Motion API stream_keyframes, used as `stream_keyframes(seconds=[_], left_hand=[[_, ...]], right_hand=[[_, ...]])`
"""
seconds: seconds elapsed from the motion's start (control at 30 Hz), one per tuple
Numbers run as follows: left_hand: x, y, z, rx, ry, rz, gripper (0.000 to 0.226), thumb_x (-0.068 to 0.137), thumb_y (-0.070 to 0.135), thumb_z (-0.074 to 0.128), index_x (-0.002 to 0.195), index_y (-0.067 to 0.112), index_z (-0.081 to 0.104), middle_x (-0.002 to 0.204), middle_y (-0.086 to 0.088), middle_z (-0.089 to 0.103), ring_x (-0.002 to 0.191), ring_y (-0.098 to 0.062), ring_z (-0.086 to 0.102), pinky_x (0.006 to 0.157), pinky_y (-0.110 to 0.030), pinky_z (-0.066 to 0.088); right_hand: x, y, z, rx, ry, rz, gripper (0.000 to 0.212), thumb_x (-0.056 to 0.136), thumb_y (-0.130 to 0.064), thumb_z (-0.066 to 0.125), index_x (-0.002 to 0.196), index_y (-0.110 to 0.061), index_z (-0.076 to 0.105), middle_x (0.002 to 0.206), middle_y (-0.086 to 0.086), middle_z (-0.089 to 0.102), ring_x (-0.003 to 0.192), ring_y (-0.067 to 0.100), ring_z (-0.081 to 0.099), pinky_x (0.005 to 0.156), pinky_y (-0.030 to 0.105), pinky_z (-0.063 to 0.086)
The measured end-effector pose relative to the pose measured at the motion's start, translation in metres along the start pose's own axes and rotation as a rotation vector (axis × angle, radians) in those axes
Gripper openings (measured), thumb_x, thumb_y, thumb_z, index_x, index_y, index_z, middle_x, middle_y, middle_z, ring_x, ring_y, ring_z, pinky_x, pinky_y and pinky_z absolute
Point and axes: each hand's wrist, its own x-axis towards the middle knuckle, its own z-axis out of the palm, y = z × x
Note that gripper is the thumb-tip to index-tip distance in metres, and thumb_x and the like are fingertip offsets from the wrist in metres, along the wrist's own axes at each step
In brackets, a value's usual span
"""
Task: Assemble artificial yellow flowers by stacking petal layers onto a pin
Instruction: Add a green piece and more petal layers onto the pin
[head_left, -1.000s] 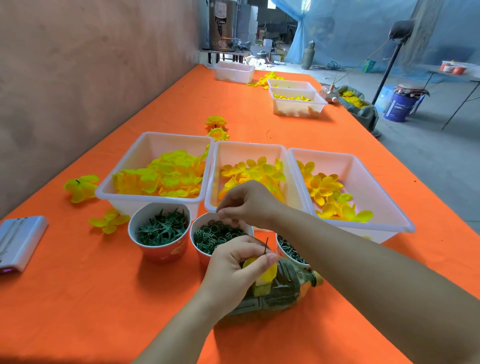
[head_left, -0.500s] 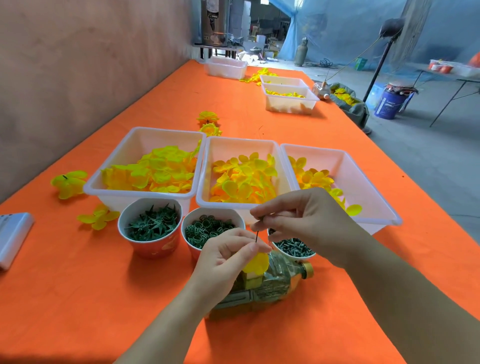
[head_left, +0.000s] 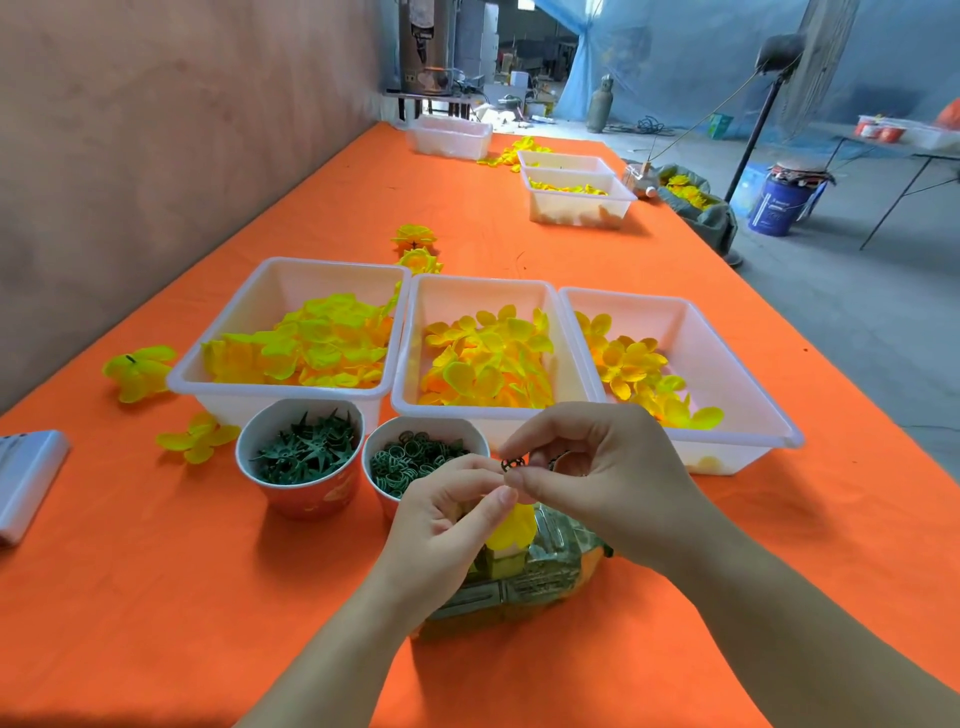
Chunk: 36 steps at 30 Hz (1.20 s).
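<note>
My left hand (head_left: 447, 525) pinches a small yellow petal piece (head_left: 511, 527) on a pin; the pin itself is mostly hidden by my fingers. My right hand (head_left: 597, 478) pinches a small green ring part (head_left: 511, 463) right above the left fingertips. Both hands hover over a plastic bottle (head_left: 524, 582) lying on the orange table. Three white trays (head_left: 519, 291) of yellow petals stand just behind. Two cups hold green parts: star-shaped sepals (head_left: 306, 449) and rings (head_left: 415, 460).
Finished yellow flowers (head_left: 137, 371) lie loose at the left and behind the trays (head_left: 415, 249). A white device (head_left: 26, 478) sits at the left edge. More trays (head_left: 576, 202) stand far down the table. A wall runs along the left.
My right hand went from the ring cup to my left hand, carrying a green ring, and now holds it at the tip of the pin. The left hand stayed put.
</note>
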Motion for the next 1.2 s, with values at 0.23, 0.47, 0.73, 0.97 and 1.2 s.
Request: stream_keyframes(seconds=[0.23, 0.47, 0.73, 0.97, 1.2], left_hand=[[0.001, 0.001, -0.001, 0.018, -0.003, -0.013, 0.027, 0.091, 0.018, 0.059, 0.097, -0.002, 0.076, 0.109, -0.025, 0.065, 0.106, -0.038, 0.061, 0.092, -0.055, 0.046], [0.002, 0.002, -0.001, 0.020, -0.005, -0.007, 0.026, 0.092, 0.019, 0.059, 0.094, 0.000, 0.077, 0.101, -0.019, 0.068, 0.101, -0.033, 0.063, 0.090, -0.057, 0.048], [0.002, -0.004, -0.004, -0.051, -0.033, -0.056, 0.034, 0.078, 0.027, 0.055, 0.099, 0.009, 0.074, 0.099, -0.011, 0.070, 0.099, -0.031, 0.064, 0.088, -0.042, 0.050], [-0.001, -0.004, -0.002, -0.043, 0.032, -0.078, 0.040, 0.071, 0.043, 0.060, 0.099, 0.016, 0.070, 0.096, -0.001, 0.072, 0.095, -0.022, 0.066, 0.086, -0.043, 0.052], [-0.001, -0.005, -0.002, -0.122, 0.036, 0.062, 0.012, 0.081, 0.021, 0.069, 0.090, 0.014, 0.072, 0.092, -0.009, 0.070, 0.091, -0.025, 0.066, 0.078, -0.035, 0.054]], right_hand=[[0.000, 0.002, -0.001, -0.006, -0.005, -0.011, 0.011, 0.072, -0.032, 0.079, 0.082, -0.036, 0.078, 0.076, -0.004, 0.070, 0.069, 0.031, 0.064, 0.059, 0.052, 0.051], [0.000, 0.006, 0.000, 0.086, -0.071, 0.103, 0.012, 0.076, -0.030, 0.074, 0.087, -0.028, 0.080, 0.087, -0.005, 0.077, 0.087, 0.018, 0.074, 0.084, 0.054, 0.056], [-0.005, 0.023, 0.011, 0.047, 0.055, 0.160, 0.009, 0.066, -0.035, 0.082, 0.071, -0.034, 0.075, 0.085, -0.002, 0.071, 0.081, 0.015, 0.061, 0.068, 0.041, 0.049], [-0.014, 0.040, 0.020, -0.073, 0.123, -0.058, 0.013, 0.076, -0.025, 0.083, 0.075, -0.033, 0.072, 0.092, -0.011, 0.067, 0.098, 0.008, 0.061, 0.069, 0.011, 0.040], [-0.021, 0.057, 0.031, 0.059, 0.118, -0.034, 0.011, 0.081, -0.028, 0.078, 0.078, -0.030, 0.068, 0.101, -0.016, 0.066, 0.103, 0.010, 0.065, 0.078, 0.014, 0.046]])
